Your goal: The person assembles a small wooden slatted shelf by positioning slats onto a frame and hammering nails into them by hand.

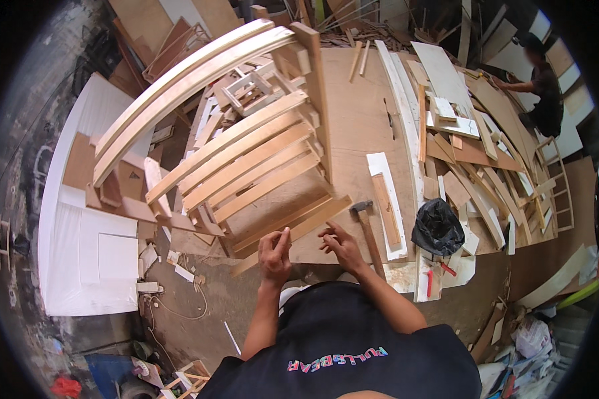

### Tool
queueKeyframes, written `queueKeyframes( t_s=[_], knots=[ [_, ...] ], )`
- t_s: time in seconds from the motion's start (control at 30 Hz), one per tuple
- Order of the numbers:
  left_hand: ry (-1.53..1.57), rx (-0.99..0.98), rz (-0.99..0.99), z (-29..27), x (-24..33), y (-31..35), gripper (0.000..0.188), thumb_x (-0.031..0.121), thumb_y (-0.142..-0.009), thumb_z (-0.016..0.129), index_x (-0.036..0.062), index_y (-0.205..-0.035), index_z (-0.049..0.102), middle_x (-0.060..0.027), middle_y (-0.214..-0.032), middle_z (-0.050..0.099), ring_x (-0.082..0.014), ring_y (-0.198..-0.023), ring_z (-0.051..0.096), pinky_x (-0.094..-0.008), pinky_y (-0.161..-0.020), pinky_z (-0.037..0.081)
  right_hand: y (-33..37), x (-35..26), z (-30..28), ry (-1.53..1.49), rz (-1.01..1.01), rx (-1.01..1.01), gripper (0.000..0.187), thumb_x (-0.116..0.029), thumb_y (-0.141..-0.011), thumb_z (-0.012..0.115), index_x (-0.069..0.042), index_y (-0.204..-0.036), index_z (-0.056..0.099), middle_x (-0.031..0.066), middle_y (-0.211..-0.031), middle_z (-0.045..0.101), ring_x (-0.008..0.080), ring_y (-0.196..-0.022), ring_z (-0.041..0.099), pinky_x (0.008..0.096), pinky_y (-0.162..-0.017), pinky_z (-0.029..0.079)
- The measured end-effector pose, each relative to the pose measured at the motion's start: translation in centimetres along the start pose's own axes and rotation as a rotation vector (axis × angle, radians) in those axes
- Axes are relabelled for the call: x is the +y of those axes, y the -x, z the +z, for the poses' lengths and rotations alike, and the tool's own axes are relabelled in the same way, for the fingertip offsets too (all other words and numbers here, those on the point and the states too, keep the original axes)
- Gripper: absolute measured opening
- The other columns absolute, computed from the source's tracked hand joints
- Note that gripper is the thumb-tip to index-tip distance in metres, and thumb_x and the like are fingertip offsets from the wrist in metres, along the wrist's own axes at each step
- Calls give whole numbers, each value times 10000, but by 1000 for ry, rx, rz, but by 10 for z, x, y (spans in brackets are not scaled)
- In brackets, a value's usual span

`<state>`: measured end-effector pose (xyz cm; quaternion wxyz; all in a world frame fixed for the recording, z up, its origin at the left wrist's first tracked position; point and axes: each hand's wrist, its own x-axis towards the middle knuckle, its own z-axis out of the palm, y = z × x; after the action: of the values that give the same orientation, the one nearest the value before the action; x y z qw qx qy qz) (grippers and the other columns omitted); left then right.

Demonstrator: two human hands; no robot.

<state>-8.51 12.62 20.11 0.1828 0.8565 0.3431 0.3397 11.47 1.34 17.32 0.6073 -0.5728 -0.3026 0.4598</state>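
A black T-shirt point(399, 332) lay nearest; the left hand point(274, 257) showed a grip I couldn't judge, the right hand point(341, 246) loosely parted fingers. The slatted wooden frame point(246, 167) on the desk point(355, 126) seemed best braced squarely.

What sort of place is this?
Probably a woodworking shop: there's a slatted wooden frame, a hammer lying near the right hand, and a jumble of cut wood pieces on the tabletop.
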Motion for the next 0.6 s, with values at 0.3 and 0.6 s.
queueKeyframes(
  t_s=[0.3, 0.6],
  knots=[
    [57, 47, 147, -110, -3, -21, 521, 100, -851, 822, 73, -1360, 713, -141, -1231, 698, -341, -1117, 666, -453, -963, 535, -15, -82, 116, -217, -274, 226, 163, -127, -1103, 553, 22, -1062, 605, 134, -837, 720, 210, -704, 741, 354, -678, 648],
    [-30, 340, 138, -213, -39, -12, 452, 88, -853, 848, 72, -1290, 731, -158, -1371, 646, -350, -1322, 605, -531, -1096, 524, -34, -115, 141, -465, -350, 566, 186, -202, -1067, 529, -37, -1018, 600, 119, -783, 678, 223, -627, 710, 345, -608, 623]
  ],
)
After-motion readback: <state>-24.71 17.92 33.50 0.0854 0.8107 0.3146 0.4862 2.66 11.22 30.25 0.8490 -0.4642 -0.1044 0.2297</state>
